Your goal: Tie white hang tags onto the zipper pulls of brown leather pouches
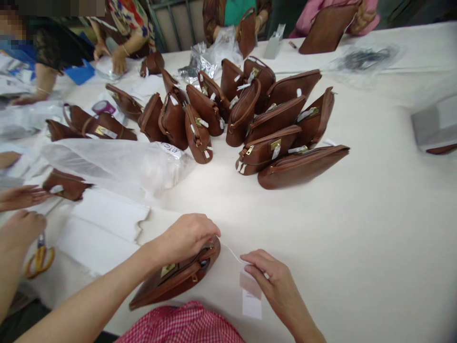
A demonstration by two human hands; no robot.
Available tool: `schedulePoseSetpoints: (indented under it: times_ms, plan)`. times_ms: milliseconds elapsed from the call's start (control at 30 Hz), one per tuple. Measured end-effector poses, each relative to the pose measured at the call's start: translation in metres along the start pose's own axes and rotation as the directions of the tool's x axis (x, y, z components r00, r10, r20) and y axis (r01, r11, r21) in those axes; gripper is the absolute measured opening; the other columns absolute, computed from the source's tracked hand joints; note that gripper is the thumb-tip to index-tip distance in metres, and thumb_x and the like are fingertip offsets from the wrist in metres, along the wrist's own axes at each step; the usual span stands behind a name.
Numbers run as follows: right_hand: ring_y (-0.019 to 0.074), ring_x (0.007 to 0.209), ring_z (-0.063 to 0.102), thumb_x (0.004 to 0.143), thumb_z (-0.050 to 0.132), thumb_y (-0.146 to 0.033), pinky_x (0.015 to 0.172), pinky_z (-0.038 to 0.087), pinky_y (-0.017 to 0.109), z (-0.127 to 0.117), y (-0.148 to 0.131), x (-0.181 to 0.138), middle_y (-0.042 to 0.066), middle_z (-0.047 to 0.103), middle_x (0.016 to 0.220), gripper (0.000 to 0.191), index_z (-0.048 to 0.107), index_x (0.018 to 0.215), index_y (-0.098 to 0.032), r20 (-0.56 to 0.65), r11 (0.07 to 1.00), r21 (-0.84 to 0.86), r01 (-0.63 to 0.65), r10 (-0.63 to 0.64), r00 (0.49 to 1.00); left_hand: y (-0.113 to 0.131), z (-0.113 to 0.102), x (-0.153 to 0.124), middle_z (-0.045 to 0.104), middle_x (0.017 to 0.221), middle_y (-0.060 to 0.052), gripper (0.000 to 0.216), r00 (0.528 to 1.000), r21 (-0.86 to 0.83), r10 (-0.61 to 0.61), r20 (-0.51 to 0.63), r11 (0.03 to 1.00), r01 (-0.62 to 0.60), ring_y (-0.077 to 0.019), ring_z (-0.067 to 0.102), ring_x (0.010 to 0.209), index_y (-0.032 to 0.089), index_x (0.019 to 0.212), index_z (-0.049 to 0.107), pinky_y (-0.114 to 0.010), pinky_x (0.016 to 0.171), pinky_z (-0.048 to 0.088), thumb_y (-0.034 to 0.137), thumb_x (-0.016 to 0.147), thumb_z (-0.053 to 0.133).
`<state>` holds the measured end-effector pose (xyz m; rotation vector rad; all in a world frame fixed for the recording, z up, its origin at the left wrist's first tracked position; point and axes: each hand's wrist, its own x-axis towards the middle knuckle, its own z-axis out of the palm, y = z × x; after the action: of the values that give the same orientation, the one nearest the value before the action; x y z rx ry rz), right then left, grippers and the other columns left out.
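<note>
A brown leather handbag [171,281] lies flat on the white table [357,228] right in front of me. My left hand [187,236] rests on its top end, fingers curled and pressed on it. From there a thin white string runs to a white paper tag [252,295]. My right hand [273,281] pinches the tag's top edge against the table.
A big cluster of matching brown handbags [250,119] stands at mid table. A clear plastic bag [117,164] and white sheets [107,224] lie to the left. Another person's hands [17,214] and yellow-handled scissors [39,259] are at the far left. Several people work along the far edge.
</note>
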<state>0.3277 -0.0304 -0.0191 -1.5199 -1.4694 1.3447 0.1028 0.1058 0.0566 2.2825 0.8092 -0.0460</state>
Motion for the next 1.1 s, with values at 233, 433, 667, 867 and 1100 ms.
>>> schedulePoseSetpoints:
  times_ms: [233,433,667,867,1100]
  plan:
    - [0.0164,0.086,0.070,0.096,0.047,-0.015,0.076,0.056,0.025,0.007,-0.001,-0.002,0.005,0.074,0.094,0.024,0.069,0.103,-0.022,-0.270,0.928,-0.273,0.255,-0.328,0.905,0.019,-0.003,-0.001,0.068,0.072,-0.003,0.025,0.987,0.272,0.149,0.060,0.949,-0.159,-0.0176,0.061,0.069,0.018,0.095,0.066,-0.030,0.069,0.046,0.004,0.087,0.047]
    - [0.0160,0.096,0.067,0.094,0.047,-0.006,0.086,0.055,0.028,0.000,-0.025,-0.007,0.004,0.074,0.100,0.035,0.067,0.115,-0.026,-0.276,0.843,-0.248,0.477,-0.533,0.800,0.028,-0.009,0.003,0.063,0.070,0.000,0.022,0.977,0.334,0.188,0.102,0.919,-0.212,-0.0157,0.056,0.067,0.019,0.080,0.057,-0.029,0.069,0.045,0.006,0.091,0.043]
    - [0.0148,0.066,0.055,0.097,0.048,-0.026,0.060,0.049,0.029,0.000,-0.035,0.000,0.004,0.064,0.089,0.022,0.070,0.101,-0.026,-0.195,0.918,0.373,0.135,-0.064,0.979,0.031,-0.020,0.013,0.062,0.079,-0.003,0.023,0.964,0.316,0.253,0.086,0.910,-0.267,-0.0162,0.053,0.072,0.019,0.077,0.061,-0.029,0.068,0.045,0.006,0.091,0.048]
    - [0.0123,0.057,0.046,0.090,0.058,-0.042,0.050,0.038,0.026,0.021,-0.041,0.010,0.001,0.061,0.076,0.032,0.062,0.114,-0.021,-0.033,0.824,0.557,-0.104,0.148,0.988,0.036,-0.003,0.017,0.060,0.074,-0.002,0.024,0.955,0.188,0.285,0.087,0.936,-0.296,-0.0158,0.052,0.069,0.018,0.074,0.061,-0.029,0.066,0.045,0.012,0.095,0.050]
    - [0.0104,0.050,0.036,0.084,0.061,-0.042,0.048,0.027,0.026,0.029,-0.034,0.015,-0.006,0.044,0.055,0.025,0.062,0.074,-0.019,0.085,0.814,0.522,-0.256,0.249,0.965,0.021,0.000,0.009,0.065,0.088,-0.003,0.018,0.994,-0.218,0.093,0.054,0.973,-0.080,-0.0153,0.059,0.083,0.018,0.093,0.064,-0.026,0.077,0.047,0.014,0.096,0.046]
